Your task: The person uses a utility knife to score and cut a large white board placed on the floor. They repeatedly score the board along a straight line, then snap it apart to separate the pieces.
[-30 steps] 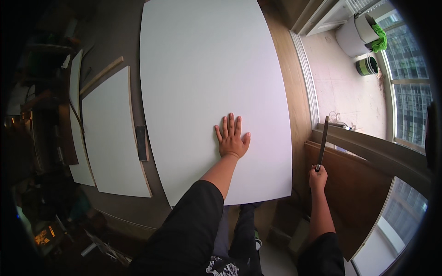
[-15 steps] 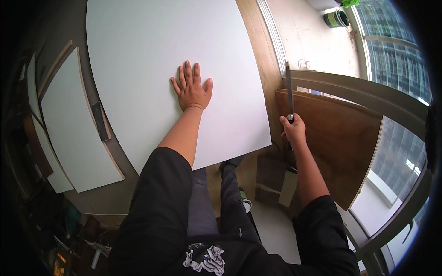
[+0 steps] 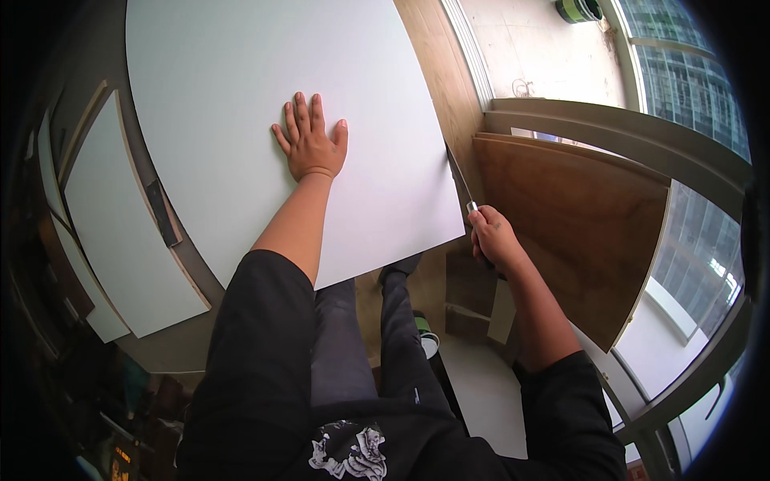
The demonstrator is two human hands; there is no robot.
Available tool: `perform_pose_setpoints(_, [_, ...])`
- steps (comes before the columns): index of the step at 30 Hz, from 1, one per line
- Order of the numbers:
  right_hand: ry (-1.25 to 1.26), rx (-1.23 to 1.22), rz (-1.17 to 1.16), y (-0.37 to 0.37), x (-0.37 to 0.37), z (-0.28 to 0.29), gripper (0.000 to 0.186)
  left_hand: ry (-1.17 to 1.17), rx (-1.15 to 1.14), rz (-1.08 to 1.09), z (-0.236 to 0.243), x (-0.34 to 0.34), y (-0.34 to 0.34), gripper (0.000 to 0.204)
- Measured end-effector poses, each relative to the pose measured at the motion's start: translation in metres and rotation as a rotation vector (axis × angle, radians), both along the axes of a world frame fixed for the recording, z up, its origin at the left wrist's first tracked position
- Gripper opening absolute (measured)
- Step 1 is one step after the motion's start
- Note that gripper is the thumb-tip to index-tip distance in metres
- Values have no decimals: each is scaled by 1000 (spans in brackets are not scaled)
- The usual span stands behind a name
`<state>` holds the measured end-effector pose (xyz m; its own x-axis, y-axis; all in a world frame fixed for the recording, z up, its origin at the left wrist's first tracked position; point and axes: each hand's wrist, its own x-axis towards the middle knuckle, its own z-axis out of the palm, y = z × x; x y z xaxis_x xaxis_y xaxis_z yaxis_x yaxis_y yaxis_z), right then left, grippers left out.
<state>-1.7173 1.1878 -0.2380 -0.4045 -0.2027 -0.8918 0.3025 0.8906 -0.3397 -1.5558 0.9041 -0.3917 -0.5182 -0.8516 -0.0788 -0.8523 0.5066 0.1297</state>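
Observation:
A large white board [image 3: 241, 144] lies in front of me, its near right corner close to my right hand. My left hand [image 3: 310, 144] rests flat on the board with the fingers spread. Off the right edge, my right hand [image 3: 494, 234] is closed round the dark handle of a hand saw [image 3: 461, 177]. The long, narrow blade slants forward and left, its far end meeting the board's right edge. Whether the teeth are in the board cannot be made out. Most of the handle is hidden in my fist.
White offcut panels [image 3: 120, 224] lie to the left beside a dark strip [image 3: 164, 212]. Brown wooden sheets [image 3: 561, 216] lean against a curved rail [image 3: 609, 136] on the right. A bucket [image 3: 579, 10] stands at the far right, and a can [image 3: 430, 343] sits by my legs.
The hand saw has swung left and down from pointing forward, and its blade now meets the board's right edge. My left hand stays flat on the board; the whole view has shifted slightly.

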Motion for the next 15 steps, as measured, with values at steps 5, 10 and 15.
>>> perform_pose_setpoints(5, [-74,17,-16,-16,-1,4,25,-29,-11,-11,0,0,0,72])
perform_pose_setpoints(10, [-10,79,155,-21,0,5,29,-28,3,-11,0,0,0,73])
perform_pose_setpoints(15, [-19,108,190,-22,-5,-3,30,-28,-4,-16,-1,-1,-1,73])
